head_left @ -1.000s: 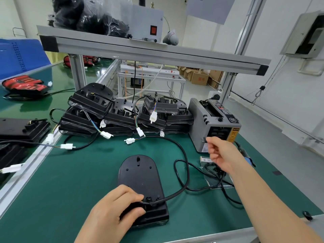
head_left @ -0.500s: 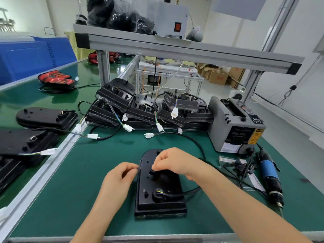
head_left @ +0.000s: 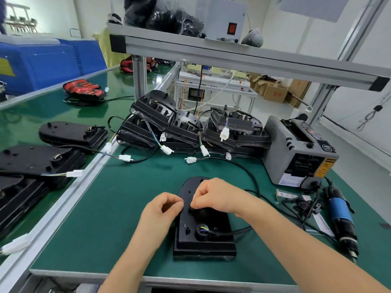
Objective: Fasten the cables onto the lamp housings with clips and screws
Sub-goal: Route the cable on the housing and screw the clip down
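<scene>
Lower middle: left hand [head_left: 163,212] and right hand [head_left: 213,197] are curled, fingertips pinched together over the lamp housing [head_left: 204,245]; whatever's held can't be told.

A lamp housing [head_left: 204,240] lies at lower centre on the bench [head_left: 110,218]. The left hand [head_left: 163,210] is at its left edge, and the right hand [head_left: 213,196] pinches what may be a clip [head_left: 192,207] on top of it. Its cable [head_left: 251,180] loops right, then back toward a pile of lamp housings [head_left: 190,132] across mid-frame. Right of the pile stands a tape dispenser [head_left: 296,153]. In front of the dispenser lie small parts [head_left: 300,205] and an electric screwdriver [head_left: 340,218]. More housings [head_left: 72,134] lie at left.
</scene>
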